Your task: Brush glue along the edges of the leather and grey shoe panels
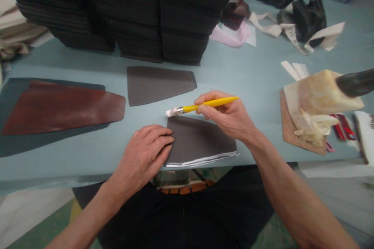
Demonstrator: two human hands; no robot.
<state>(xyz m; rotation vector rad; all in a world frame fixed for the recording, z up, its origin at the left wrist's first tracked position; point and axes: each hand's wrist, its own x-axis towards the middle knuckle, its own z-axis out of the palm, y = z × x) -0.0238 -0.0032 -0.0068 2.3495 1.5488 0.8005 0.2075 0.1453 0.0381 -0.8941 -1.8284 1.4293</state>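
My right hand (229,114) is closed around the yellow handle of a brush (189,107). The brush has a metal ferrule, and its bristle end is coated in something white. That tip is at the upper left corner of a stack of dark grey-brown sheets (203,138), whose near edge shows white stripes. On the left end of this stack, the fingertips of my left hand (147,146) rest flat, fingers stretched out. Just behind lies another dark tapered piece (159,85), apart from both hands.
To the left, a reddish-brown piece (67,107) lies over dark sheets. Tall stacks of dark pieces (140,15) stand at the back. At right are a yellowish container (321,91) with a dark cylindrical object, a red packet (344,127) and pale strips (295,71) on the blue-grey table (233,74).
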